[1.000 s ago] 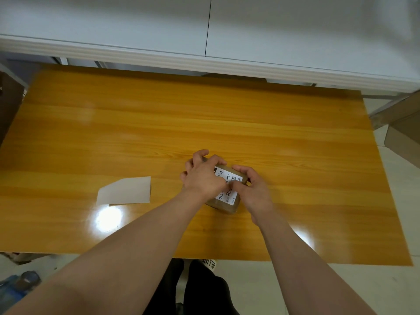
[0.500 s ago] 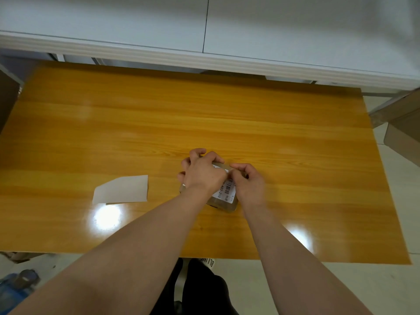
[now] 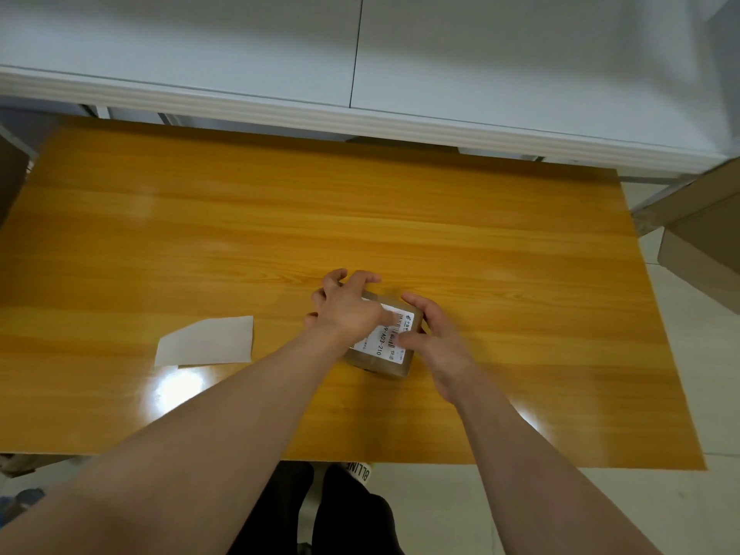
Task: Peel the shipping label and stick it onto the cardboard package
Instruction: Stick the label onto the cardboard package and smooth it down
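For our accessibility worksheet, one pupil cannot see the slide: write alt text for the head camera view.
Two bare hands, left and right, press a white shipping label flat onto a small cardboard package on an orange wooden table. A blank piece of backing paper lies on the table to the left, apart from the package.

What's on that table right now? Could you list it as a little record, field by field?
surface: orange wooden table
package: small cardboard package, near the middle
label: white shipping label on top of the package
left hand: resting on the package, thumb on the label
right hand: at the package's right side, thumb on the label
backing paper: lying flat to the left, apart from the package
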`<state>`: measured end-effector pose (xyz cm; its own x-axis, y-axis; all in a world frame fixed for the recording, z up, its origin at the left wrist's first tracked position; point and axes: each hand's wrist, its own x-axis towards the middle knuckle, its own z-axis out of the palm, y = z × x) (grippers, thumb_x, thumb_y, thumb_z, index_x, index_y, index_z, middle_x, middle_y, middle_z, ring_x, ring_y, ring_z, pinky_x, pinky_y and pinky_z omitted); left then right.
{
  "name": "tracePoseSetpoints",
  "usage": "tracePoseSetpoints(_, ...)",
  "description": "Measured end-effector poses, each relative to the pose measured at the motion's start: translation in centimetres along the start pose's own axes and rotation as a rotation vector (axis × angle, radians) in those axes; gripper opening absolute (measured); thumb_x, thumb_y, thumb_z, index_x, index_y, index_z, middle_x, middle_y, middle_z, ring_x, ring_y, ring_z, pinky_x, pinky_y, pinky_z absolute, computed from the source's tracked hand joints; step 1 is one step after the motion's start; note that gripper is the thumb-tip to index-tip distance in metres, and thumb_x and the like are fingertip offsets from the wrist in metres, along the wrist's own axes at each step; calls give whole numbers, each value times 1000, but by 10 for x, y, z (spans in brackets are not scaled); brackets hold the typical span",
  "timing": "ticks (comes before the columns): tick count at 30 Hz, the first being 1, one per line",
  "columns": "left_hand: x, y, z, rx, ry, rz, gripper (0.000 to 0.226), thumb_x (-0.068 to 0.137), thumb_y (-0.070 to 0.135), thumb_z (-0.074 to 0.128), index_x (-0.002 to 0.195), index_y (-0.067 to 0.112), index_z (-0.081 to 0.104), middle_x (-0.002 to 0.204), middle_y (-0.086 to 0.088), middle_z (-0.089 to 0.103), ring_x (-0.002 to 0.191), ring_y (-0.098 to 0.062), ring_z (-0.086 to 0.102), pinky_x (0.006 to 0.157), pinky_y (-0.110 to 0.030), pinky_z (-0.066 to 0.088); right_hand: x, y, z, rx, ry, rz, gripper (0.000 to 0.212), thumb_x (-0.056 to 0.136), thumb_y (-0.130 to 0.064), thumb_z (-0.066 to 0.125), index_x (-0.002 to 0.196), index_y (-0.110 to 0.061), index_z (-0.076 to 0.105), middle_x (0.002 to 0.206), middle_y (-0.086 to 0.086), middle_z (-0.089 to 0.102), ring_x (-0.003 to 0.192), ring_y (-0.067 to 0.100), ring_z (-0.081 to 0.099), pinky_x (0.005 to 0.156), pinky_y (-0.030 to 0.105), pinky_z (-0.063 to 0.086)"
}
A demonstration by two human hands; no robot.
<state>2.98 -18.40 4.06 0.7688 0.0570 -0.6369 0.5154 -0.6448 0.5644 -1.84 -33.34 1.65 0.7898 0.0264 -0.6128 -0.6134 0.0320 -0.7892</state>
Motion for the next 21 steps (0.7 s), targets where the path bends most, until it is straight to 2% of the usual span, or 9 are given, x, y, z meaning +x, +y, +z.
tracePoseSetpoints(2,-3,-5,-3,74,-72,59,94,64,35,86,139,61,34,163,8,6,147,-28,14,109,-48,24,-1,3,-2,3,-49,14,77,78,13,68,138,-34,51,122,1,62,115,24,60,83,33,56)
tracePoseSetpoints(4,-5,-9,-3,151,-117,109,106,61,34,88,142,64,25,165,10,-3,150,-29,5,111,-51,22,0,4,-1,20,-66,13,80,75,15,70,130,-39,53,124,4,62,117,26,59,82,33,56)
tracePoseSetpoints(6,-6,-12,-1,210,-112,136,101,60,34,88,139,63,32,165,10,-4,151,-29,1,113,-53,21,1,5,-1,26,-73,11,79,72,17,72,124,-41,57,125,5,63,118,27,59,81,32,56)
tracePoseSetpoints(10,-6,-14,5,239,-49,134,77,61,33,85,124,56,48,164,7,4,150,-30,5,111,-56,23,1,5,-2,58,-65,15,77,71,19,73,130,-30,58,122,4,67,117,23,61,78,29,56)
tracePoseSetpoints(17,-5,-11,9,243,-18,98,66,61,40,82,117,53,49,163,8,6,149,-32,5,112,-60,20,1,4,-2,128,-37,9,70,75,18,71,130,-23,61,117,2,71,106,16,65,76,26,56)
tracePoseSetpoints(21,-5,-10,10,238,-4,92,63,63,41,80,117,51,51,162,7,8,148,-32,7,112,-60,21,2,6,-1,146,-10,5,65,78,18,68,128,-25,64,119,4,70,107,17,64,75,24,55)
